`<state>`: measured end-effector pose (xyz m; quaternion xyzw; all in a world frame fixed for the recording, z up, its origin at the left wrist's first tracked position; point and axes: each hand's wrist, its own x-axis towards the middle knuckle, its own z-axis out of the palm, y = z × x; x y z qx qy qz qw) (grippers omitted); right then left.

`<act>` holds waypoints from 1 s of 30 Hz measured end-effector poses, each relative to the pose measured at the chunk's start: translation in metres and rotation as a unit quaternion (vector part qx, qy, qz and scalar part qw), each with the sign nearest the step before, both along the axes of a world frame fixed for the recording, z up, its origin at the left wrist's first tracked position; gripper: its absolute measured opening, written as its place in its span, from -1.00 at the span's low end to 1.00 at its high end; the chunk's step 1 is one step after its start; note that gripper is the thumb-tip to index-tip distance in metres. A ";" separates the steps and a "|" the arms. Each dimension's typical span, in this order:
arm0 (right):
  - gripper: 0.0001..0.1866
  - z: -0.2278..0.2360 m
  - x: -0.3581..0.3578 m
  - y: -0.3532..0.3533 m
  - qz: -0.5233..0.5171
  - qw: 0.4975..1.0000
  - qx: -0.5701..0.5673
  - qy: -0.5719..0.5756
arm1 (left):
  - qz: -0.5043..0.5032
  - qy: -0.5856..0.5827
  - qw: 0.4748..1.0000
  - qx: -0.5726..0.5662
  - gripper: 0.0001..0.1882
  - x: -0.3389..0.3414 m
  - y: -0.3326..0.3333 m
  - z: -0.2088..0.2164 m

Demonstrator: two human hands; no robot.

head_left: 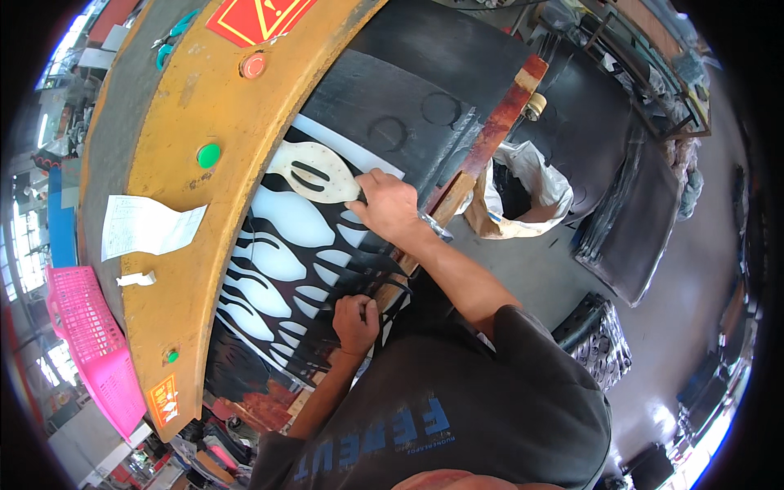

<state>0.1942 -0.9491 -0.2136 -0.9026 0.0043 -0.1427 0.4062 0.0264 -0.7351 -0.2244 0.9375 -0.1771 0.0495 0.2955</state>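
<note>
My right hand (385, 202) grips the near end of a cream sole-shaped plate (336, 184) with two dark slots, its fingers closed on the rim. The plate lies at the far part of a black sheet (333, 232) full of sole-shaped cut-outs. White board (292, 219) shows through those holes. Nearer to my body, my left hand (356, 324) is curled closed at the edge of the cut black sheet, where loose black strips hang. Its fingertips are partly hidden, but the sheet's edge appears to be in its grasp.
A yellow machine beam (184, 106) with a red button (253, 65) and green button (209, 156) spans the left. Paper (151, 227) and a pink basket (86, 327) are beside it. Black sheets (408, 90), a wooden bar (498, 122) and an open white sack (549, 184) lie to the right.
</note>
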 end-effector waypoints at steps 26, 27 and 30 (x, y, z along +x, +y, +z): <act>-0.48 0.001 -0.072 -0.026 0.029 0.990 0.127 -0.062 | 0.070 -0.128 0.988 0.055 -0.83 -0.016 0.007 -0.021; -0.47 0.004 -0.082 -0.034 0.031 0.990 0.141 0.003 | 0.084 -0.122 0.987 0.064 -0.82 -0.018 0.006 -0.022; -0.43 0.016 -0.104 -0.052 0.070 0.980 0.175 -0.059 | 0.128 -0.145 0.978 0.073 -0.82 -0.026 0.000 -0.025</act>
